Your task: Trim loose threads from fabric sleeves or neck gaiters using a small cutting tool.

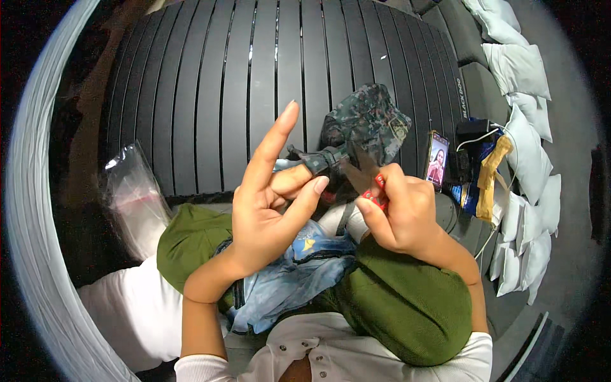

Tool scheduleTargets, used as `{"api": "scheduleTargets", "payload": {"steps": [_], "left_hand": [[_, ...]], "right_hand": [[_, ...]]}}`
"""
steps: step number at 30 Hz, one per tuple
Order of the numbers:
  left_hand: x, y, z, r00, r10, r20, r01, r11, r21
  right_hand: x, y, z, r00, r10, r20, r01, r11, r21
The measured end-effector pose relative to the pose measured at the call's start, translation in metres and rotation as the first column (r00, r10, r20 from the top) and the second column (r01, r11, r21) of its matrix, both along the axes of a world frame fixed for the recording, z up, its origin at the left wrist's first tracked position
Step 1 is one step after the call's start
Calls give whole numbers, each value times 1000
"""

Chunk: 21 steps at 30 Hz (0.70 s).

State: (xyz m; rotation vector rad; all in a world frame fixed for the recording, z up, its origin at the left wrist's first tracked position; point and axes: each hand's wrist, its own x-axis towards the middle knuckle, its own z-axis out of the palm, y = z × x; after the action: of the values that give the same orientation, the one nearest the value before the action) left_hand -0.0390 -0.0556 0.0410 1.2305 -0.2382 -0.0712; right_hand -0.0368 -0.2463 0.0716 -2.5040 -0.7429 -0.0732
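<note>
My left hand (258, 207) has its index finger stretched upward, while its other fingers and thumb close on a narrow end of dark camouflage cloth (366, 121). The wider part of that cloth lies on the slatted table, bunched up. My right hand (407, 213) is beside the cloth's narrow end, its thumb and fingers closed on small scissors with red handles (375, 200). The blades look blurred and point toward the cloth near my left fingertips. Across my lap, under my hands, lies a light blue patterned cloth (286, 280) with dark edging.
A dark slatted table (235, 70) spans the space ahead. At its right stand a lit phone (437, 160), a black box (474, 130) with a white cable, and a blue and gold packet (489, 184). White pillow-like packs (519, 70) line the right. A clear plastic bag (137, 200) sits at left.
</note>
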Motion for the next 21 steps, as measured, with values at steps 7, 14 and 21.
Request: {"api": "scheduleTargets", "payload": {"steps": [7, 14, 21], "left_hand": [[-6, -3, -1, 994, 3, 107, -10, 998, 61], [-7, -9, -12, 965, 118, 236, -158, 974, 161], [-6, -5, -2, 998, 52, 46, -53, 998, 24]], "right_hand": [[-3, 11, -2, 999, 39, 3, -39, 998, -42], [-1, 11, 3, 998, 52, 33, -49, 996, -81], [2, 5, 1, 998, 49, 33, -45, 993, -105]]}}
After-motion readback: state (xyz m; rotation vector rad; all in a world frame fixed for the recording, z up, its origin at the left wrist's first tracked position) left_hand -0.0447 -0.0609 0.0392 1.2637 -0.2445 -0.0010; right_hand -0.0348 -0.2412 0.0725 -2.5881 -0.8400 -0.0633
